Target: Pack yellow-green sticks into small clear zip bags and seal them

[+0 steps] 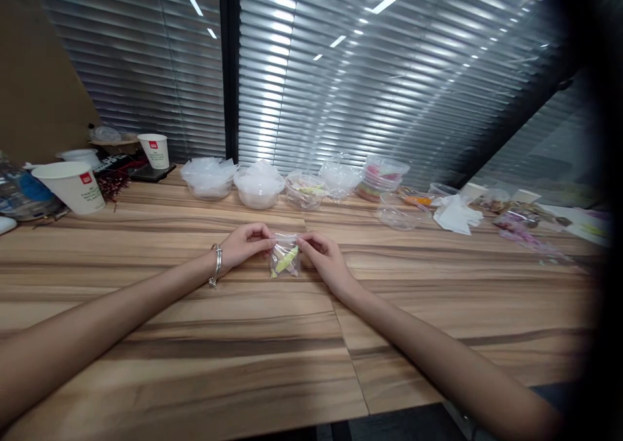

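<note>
A small clear zip bag (285, 266) hangs upright just over the wooden table, with yellow-green and pale pinkish pieces inside. What those pieces are is too small to tell. My left hand (247, 245) pinches the bag's top left corner between thumb and fingers; a silver bracelet (215, 264) circles that wrist. At the top right corner, my right hand (325, 258) grips the same bag in a like pinch. Beyond the hands stands a clear bowl (306, 191) with similar yellowish and pinkish pieces in it.
Along the back of the table (209, 363) stand bowls of clear bags (259, 185), stacked plastic tubs (382, 176) and a clear lid (402, 213). White gloves or tissue (456, 214) lie to the right. Paper cups (73, 185) stand at the left. Window blinds rise behind.
</note>
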{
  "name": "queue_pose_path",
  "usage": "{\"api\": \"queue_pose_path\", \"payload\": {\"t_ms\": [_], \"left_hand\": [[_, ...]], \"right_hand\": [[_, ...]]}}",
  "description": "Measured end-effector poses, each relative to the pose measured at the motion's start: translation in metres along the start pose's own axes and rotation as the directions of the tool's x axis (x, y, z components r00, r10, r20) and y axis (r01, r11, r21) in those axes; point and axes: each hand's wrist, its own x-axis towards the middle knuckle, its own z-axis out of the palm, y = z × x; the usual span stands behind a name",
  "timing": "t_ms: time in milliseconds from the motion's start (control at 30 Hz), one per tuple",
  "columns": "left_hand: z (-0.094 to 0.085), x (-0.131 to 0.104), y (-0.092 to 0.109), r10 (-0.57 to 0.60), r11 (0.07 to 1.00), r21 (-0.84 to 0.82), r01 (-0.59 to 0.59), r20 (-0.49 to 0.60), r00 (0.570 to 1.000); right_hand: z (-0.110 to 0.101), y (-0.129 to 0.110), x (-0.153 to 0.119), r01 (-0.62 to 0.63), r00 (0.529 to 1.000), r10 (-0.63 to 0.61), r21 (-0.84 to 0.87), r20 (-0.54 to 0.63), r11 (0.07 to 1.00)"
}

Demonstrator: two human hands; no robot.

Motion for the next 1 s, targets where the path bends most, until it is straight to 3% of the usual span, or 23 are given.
{"api": "queue_pose_path", "payload": {"t_ms": [1000], "left_hand": [[0.0016, -0.0008, 0.0025, 0.042, 0.998, 0.039, -0.041, -0.037, 0.998]], "right_hand": [[0.0049, 0.0004, -0.0018, -0.016, 0.998, 0.016, 0.002, -0.060, 1.000]]}}
